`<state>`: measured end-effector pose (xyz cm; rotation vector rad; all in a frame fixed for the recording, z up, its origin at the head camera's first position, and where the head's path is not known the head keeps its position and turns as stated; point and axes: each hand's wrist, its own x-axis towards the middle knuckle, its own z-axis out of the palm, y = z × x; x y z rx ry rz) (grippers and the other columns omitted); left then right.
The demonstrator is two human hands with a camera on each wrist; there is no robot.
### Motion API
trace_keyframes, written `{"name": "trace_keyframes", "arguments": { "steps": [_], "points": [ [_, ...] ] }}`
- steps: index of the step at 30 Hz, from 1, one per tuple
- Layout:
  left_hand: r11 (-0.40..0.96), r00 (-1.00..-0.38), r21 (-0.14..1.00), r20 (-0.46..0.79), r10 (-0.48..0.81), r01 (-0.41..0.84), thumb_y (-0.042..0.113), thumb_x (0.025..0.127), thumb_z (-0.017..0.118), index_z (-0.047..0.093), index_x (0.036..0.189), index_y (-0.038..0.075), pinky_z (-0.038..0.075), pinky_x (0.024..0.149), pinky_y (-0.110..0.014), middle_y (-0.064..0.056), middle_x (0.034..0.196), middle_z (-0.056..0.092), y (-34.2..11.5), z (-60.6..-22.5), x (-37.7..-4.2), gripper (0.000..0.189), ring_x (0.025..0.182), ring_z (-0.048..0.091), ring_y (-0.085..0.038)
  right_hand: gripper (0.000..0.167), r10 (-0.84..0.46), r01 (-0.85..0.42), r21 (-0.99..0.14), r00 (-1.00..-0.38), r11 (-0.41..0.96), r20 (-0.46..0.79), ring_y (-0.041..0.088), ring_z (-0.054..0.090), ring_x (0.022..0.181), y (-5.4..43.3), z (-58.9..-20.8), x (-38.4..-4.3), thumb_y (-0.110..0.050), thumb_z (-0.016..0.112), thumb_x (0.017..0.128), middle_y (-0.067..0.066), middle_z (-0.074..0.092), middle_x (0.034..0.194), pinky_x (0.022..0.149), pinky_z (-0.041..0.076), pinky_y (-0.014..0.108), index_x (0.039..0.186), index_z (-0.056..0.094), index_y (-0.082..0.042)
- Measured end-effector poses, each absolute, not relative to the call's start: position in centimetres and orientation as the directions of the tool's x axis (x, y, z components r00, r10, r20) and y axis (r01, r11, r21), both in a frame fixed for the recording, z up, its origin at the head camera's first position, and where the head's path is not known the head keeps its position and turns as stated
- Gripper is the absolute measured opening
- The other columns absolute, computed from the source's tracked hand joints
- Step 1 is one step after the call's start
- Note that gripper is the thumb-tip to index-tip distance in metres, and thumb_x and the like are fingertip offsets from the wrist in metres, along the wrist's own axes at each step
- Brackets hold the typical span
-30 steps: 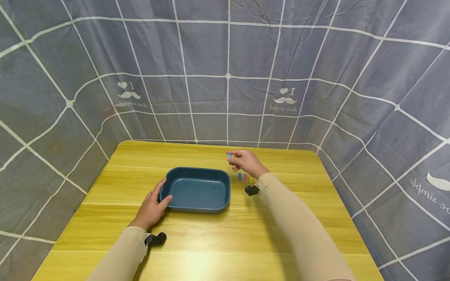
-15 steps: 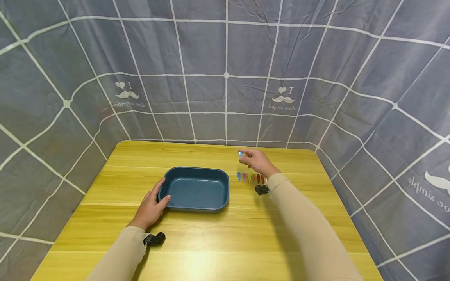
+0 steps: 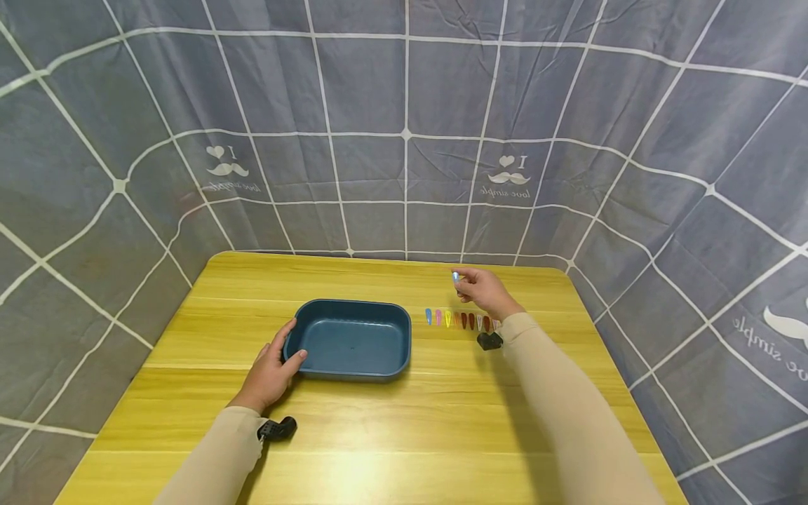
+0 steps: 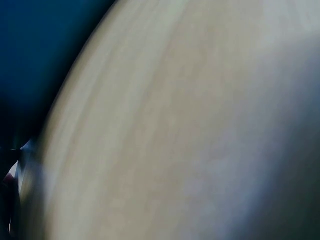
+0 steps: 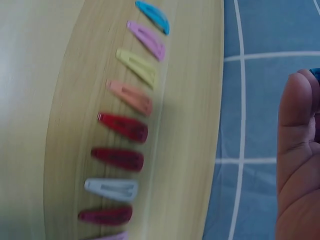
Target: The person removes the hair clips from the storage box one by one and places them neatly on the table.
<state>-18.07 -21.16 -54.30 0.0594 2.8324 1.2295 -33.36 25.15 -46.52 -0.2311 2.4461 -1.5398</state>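
Observation:
In the head view my right hand pinches a blue snap hair clip between thumb and fingertips, raised over the back of the table. Only a sliver of that clip shows at the right edge of the right wrist view, past the thumb. Below this hand lies a row of snap hair clips: blue, pink, yellow, orange, red, white and more. My left hand grips the left end of a dark blue plastic basin, thumb at its near rim.
The basin sits on a yellow wood-grain table, left of the clip row. A grey curtain with white grid lines hangs behind the table and along both sides. The left wrist view is blurred, with the basin's wall at its upper left.
My right hand has moved right with the blue hair clip, along the row, uncovering more clips. My left hand has stayed at the basin.

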Motion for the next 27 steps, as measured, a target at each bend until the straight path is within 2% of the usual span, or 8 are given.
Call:
{"name": "trace_keyframes", "arguments": {
  "steps": [4,10,14,17,22,27],
  "points": [
    [0.683,-0.998,0.730,-0.035,0.057,0.014,0.046,0.110,0.052,0.016,0.171,0.027,0.023,0.117,-0.082,-0.027,0.169,0.030,-21.2,-54.3,-18.1,0.073,0.152,0.021,-0.064,0.049,-0.239,0.023,-0.905,-0.961,0.424,-0.136,0.024,0.067,0.090,26.4,-46.7,-33.2,-0.009,0.060,0.107,0.008,0.068,0.099,0.097,0.058,0.055,0.154,0.050,-0.001],
    [0.689,-0.998,0.725,-0.030,0.056,0.017,0.046,0.110,0.052,0.016,0.171,0.027,0.029,0.114,-0.082,-0.027,0.170,0.030,-21.2,-54.4,-18.1,0.073,0.151,0.024,-0.063,0.046,-0.215,0.035,-0.894,-0.966,0.448,-0.146,0.014,0.067,0.083,27.9,-46.8,-33.0,-0.008,0.063,0.106,0.011,0.069,0.100,0.098,0.059,0.056,0.149,0.052,0.002],
    [0.686,-0.998,0.727,-0.023,0.056,0.021,0.046,0.110,0.052,0.016,0.171,0.027,0.031,0.113,-0.081,-0.027,0.169,0.031,-21.2,-54.4,-18.1,0.073,0.151,0.027,-0.062,0.045,-0.192,0.046,-0.889,-0.970,0.456,-0.149,0.031,0.070,0.096,28.8,-47.1,-32.7,-0.008,0.062,0.105,0.022,0.068,0.110,0.100,0.058,0.057,0.148,0.053,0.002],
    [0.687,-0.998,0.727,-0.023,0.055,0.022,0.045,0.110,0.052,0.016,0.171,0.027,0.030,0.114,-0.081,-0.026,0.170,0.031,-21.1,-54.5,-18.1,0.073,0.151,0.026,-0.062,0.045,-0.167,0.069,-0.881,-0.972,0.468,-0.164,0.046,0.067,0.107,29.5,-47.5,-32.7,-0.007,0.062,0.105,0.031,0.065,0.120,0.099,0.059,0.056,0.148,0.053,0.001],
    [0.687,-0.998,0.727,-0.028,0.056,0.018,0.045,0.110,0.052,0.016,0.171,0.027,0.031,0.113,-0.081,-0.026,0.170,0.030,-21.1,-54.4,-18.1,0.073,0.151,0.027,-0.062,0.044,-0.134,0.106,-0.857,-0.971,0.505,-0.200,0.046,0.068,0.108,30.8,-48.1,-32.8,-0.007,0.061,0.106,0.035,0.064,0.126,0.096,0.061,0.050,0.148,0.054,0.000],
    [0.684,-0.998,0.729,-0.030,0.056,0.017,0.045,0.110,0.052,0.016,0.171,0.028,0.032,0.112,-0.081,-0.026,0.170,0.031,-21.1,-54.2,-18.1,0.073,0.150,0.029,-0.061,0.043,-0.106,0.126,-0.831,-0.971,0.541,-0.216,0.038,0.071,0.101,32.2,-48.6,-32.5,-0.007,0.062,0.105,0.032,0.066,0.122,0.089,0.063,0.041,0.146,0.056,0.002]
  ]
}}
